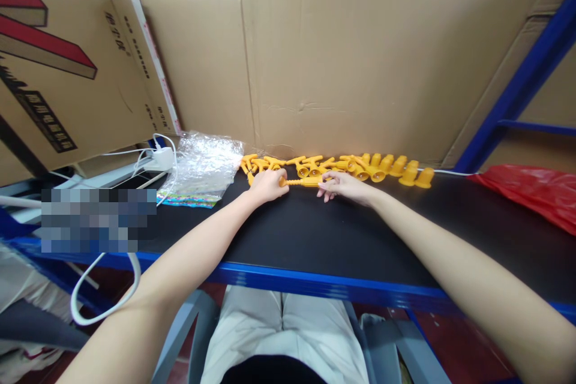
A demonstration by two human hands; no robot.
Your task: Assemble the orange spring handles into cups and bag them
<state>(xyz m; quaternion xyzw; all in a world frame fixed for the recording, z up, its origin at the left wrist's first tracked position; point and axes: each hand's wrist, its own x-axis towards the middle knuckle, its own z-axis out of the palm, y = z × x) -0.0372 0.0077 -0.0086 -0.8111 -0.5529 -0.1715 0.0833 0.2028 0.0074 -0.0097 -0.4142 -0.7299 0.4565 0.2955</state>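
A yellow plastic piece with a ribbed neck and a thicker handle-like body (pixel 310 182) lies level between my hands, just above the black tabletop. My left hand (pixel 269 186) is closed around its left end, so most of that end is hidden. At the other end my right hand (pixel 345 187) pinches the body between thumb and forefinger, the remaining fingers curled loosely below. Right behind the hands lie several yellow plastic parts with flared, cup-like ends (pixel 315 171). Farther right, several yellow flanged caps (pixel 408 173) stand in rows.
A clear plastic bag (pixel 207 162) and a white charger with cables (pixel 161 159) lie to the left. A red plastic bag (pixel 533 189) is at the far right. Tall cardboard (pixel 342 66) walls off the back. The table's blue front edge (pixel 315 276) runs before my lap.
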